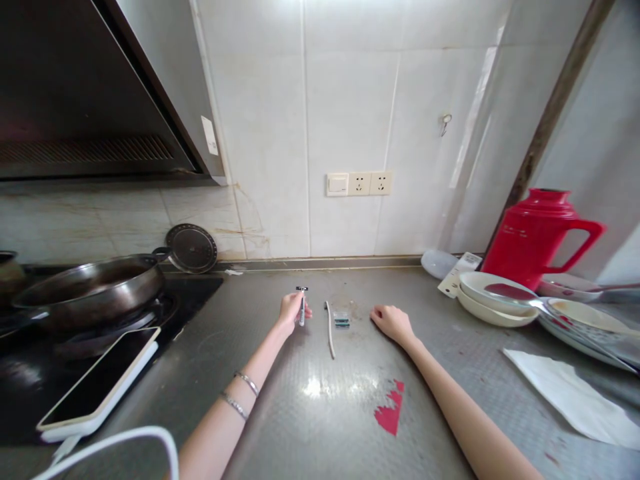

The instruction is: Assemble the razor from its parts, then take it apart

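- Razor-like tool with a T-shaped head, in the left hand; the fingers are closed around its handle, head pointing away from the person. Whether this hand touches the counter, I cannot tell.
- Right hand, curled into a loose fist on the counter, knuckles up; whether anything is inside it cannot be seen.
- Between the hands, nearer the left one, a thin pale stick with a dark far end, slightly bent.
- Just right of the stick, also between the hands, small dark flat pieces, too small to make out.
- Nearer the person than the right hand, beside that forearm, a ragged red patch.
- Two bracelets on the left forearm.
- Left of the left hand, a metal pan on the black stove; nearer the person, a phone lying on a white slab with a white cable.
- Right of the right hand, stacked bowls with a spoon across them, and a red jug behind; nearer, a white napkin.
- Beyond both hands, a tiled wall with a switch and sockets.
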Demonstrator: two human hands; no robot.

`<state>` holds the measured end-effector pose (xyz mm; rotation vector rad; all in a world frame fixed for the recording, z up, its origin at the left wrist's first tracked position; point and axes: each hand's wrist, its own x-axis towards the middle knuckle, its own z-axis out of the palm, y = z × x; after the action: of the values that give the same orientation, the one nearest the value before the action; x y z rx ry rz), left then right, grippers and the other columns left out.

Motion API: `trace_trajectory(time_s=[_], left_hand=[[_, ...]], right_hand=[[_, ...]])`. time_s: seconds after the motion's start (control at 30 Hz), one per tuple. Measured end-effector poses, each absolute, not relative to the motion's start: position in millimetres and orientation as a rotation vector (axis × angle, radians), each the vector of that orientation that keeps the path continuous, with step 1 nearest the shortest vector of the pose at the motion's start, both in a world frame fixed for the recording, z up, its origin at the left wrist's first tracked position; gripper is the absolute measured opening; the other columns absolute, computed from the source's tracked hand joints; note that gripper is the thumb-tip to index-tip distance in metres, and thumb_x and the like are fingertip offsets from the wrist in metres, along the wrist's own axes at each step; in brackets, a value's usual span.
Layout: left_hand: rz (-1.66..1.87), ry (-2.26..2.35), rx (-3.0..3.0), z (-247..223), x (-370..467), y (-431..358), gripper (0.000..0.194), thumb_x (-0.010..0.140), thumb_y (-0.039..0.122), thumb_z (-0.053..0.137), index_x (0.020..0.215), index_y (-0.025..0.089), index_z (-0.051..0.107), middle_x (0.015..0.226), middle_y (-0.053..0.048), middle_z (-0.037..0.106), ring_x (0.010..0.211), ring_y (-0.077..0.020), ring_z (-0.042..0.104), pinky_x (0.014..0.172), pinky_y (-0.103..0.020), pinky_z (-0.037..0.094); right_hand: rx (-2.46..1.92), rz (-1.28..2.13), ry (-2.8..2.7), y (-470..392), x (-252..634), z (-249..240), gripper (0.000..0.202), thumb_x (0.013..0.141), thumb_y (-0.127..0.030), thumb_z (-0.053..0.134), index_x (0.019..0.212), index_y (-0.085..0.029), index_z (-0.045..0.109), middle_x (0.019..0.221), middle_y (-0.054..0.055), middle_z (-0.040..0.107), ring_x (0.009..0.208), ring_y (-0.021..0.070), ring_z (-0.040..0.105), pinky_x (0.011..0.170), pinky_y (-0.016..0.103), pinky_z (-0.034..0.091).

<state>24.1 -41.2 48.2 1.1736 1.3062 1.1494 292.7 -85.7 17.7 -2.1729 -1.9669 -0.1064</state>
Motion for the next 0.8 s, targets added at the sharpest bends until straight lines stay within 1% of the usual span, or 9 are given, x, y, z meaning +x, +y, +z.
trace_trajectory(time_s=[0.07,0.17,0.27,0.4,0.53,0.63,0.8], left_hand=[[1.172,1.274,1.123,48,24,-43,0.025,0.074,0.04,0.049,0.073,0.016,0.046,0.054,0.002,0.054,0.037,-0.0069,0.049,0.037,-0.018,0.038],[1.178,1.175,1.042,48,24,-47,0.022,0.074,0.038,0.047,0.078,0.016,0.046,0.054,0.002,0.056,0.029,-0.0043,0.039,0.031,-0.016,0.024],[1.167,1.112,0.995,49,24,-50,0.023,0.075,0.037,0.044,0.08,0.016,0.047,0.046,0.005,0.05,0.026,-0.0029,0.03,0.03,-0.016,0.017],[1.132,1.087,0.983,50,25,-54,0.031,0.076,0.044,0.042,0.081,0.015,0.05,0.04,0.009,0.038,0.025,-0.0026,0.025,0.031,-0.017,0.013],[1.098,1.086,0.986,49,26,-56,0.034,0.074,0.05,0.045,0.071,0.016,0.047,0.039,0.011,0.031,0.026,-0.0018,0.022,0.031,-0.016,0.011],[1.102,1.107,0.977,46,27,-57,0.035,0.073,0.052,0.047,0.065,0.018,0.042,0.038,0.011,0.028,0.026,-0.002,0.021,0.032,-0.016,0.01],[1.115,1.16,0.912,43,28,-56,0.036,0.073,0.053,0.047,0.062,0.019,0.039,0.037,0.011,0.029,0.026,-0.0024,0.021,0.032,-0.016,0.01]], right_hand=[[-2.168,-0.107,-1.969,-85,293,17,0.036,0.086,-0.035,0.034,0.073,-0.02,0.064,0.078,0.008,0.066,0.074,0.0171,0.06,0.056,0.022,0.032],[-2.175,-0.098,-1.966,-84,294,15,0.036,0.085,-0.035,0.034,0.073,-0.019,0.064,0.078,0.008,0.066,0.074,0.0172,0.06,0.056,0.022,0.032],[-2.172,-0.1,-1.966,-84,295,15,0.037,0.085,-0.036,0.033,0.073,-0.019,0.064,0.078,0.008,0.066,0.074,0.0177,0.06,0.055,0.022,0.032],[-2.178,-0.111,-1.97,-84,295,15,0.037,0.085,-0.036,0.033,0.073,-0.02,0.065,0.079,0.008,0.066,0.074,0.0177,0.06,0.056,0.022,0.032],[-2.181,-0.104,-1.97,-84,295,15,0.037,0.085,-0.036,0.033,0.074,-0.019,0.065,0.079,0.008,0.066,0.073,0.0174,0.06,0.056,0.022,0.032],[-2.174,-0.092,-1.964,-84,295,15,0.037,0.084,-0.036,0.033,0.074,-0.019,0.065,0.079,0.008,0.066,0.074,0.0172,0.059,0.056,0.022,0.032],[-2.166,-0.113,-1.961,-83,297,13,0.037,0.084,-0.036,0.033,0.073,-0.019,0.065,0.077,0.008,0.066,0.072,0.0171,0.059,0.054,0.022,0.031]])
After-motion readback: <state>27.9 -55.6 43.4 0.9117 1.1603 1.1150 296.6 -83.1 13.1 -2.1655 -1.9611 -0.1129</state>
